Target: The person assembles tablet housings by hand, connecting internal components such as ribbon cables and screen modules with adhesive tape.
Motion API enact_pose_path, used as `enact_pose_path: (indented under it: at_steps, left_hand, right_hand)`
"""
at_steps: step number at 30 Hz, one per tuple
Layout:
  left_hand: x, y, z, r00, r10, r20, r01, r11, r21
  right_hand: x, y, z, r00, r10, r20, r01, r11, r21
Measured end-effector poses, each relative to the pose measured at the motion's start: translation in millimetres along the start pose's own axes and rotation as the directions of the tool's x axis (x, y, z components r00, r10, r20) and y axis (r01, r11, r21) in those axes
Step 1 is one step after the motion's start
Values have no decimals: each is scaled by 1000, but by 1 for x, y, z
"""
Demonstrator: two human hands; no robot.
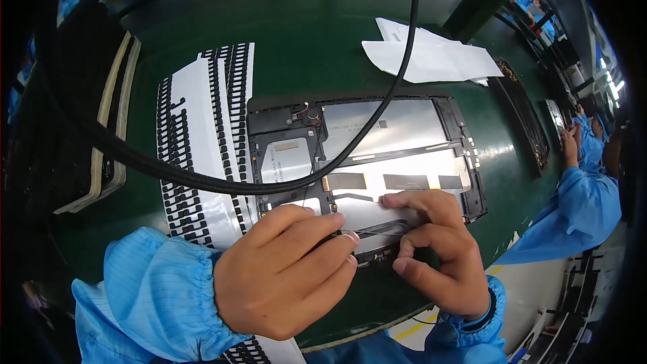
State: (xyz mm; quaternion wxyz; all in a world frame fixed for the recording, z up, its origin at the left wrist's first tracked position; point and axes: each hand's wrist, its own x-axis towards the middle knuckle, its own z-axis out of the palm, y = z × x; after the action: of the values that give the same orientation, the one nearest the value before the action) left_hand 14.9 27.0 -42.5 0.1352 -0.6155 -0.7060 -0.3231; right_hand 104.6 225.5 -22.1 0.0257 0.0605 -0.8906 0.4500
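Note:
An opened tablet-like device [387, 121] lies in front of me, with a silver metal panel, black frame, dark tape strips and thin wires. My left hand [286, 273] is over its near left edge, the fingers bent and close together. A dark sliver shows between them, but I cannot make out what it is. My right hand [441, 249] is at the near right edge. Its index fingertip touches the metal panel beside a thin black strip [354, 196], while the thumb and the other fingers curl apart from it. A curved black cable [384, 228] runs between both hands.
Sheets of black die-cut stickers [205, 128] lie left of the device. White papers [441, 61] sit at the far right. A thick black hose [222, 184] loops above the device. Black padded boards [111, 121] stand left; a dark tray [522, 118] and a co-worker's blue sleeve [573, 209] are right.

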Motion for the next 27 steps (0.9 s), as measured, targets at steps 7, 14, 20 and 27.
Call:
enact_pose_path:
  at_steps: [7, 14, 20, 27]
  left_hand:
    - [1, 2, 2, 999, 11, 34, -11, 1000, 5]
    - [3, 6, 0, 985, 121, 123, -117, 992, -45]
    - [1, 8, 6, 946, 192, 260, -219, 973, 78]
    - [1, 10, 4, 947, 180, 267, -215, 970, 110]
  right_hand:
    - [0, -1, 2, 1000, -13, -14, 12, 997, -74]
    - [1, 0, 3, 999, -28, -23, 26, 996, -84]
    - [-1, 2, 1, 997, 20, -69, -24, 999, -46]
    - [-6, 5, 0, 991, -13, -131, 24, 996, 81]
